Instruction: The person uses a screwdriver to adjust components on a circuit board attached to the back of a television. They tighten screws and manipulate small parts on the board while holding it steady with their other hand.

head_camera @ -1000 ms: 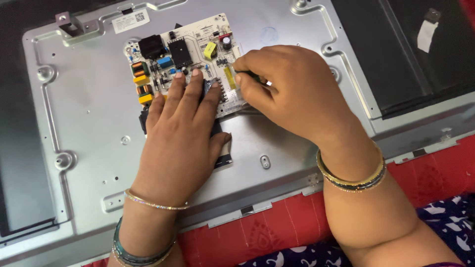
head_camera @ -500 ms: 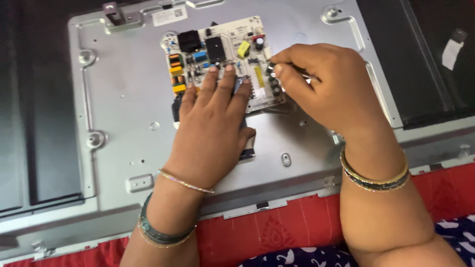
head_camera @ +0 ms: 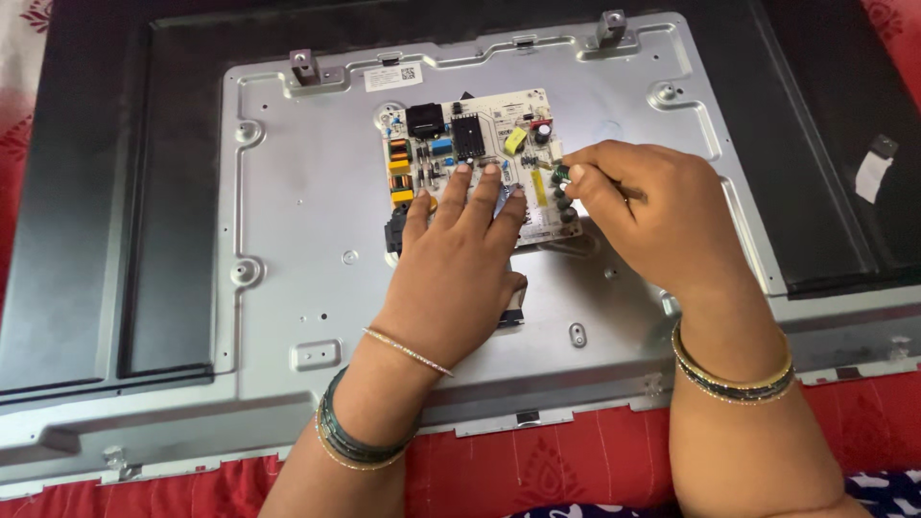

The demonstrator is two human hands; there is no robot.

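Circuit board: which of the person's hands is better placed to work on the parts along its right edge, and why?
Probably the right hand: its fingertips already pinch at parts on the circuit board's right edge. The left hand lies flat, pressing the board down.

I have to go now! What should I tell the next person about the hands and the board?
Left hand: flat on the circuit board, pressing it onto the grey metal panel.
Right hand: fingertips pinched at the board's right edge, holding something thin; I cannot tell what.
Done: board sits on the panel.
Left: whatever work goes on at that right edge.
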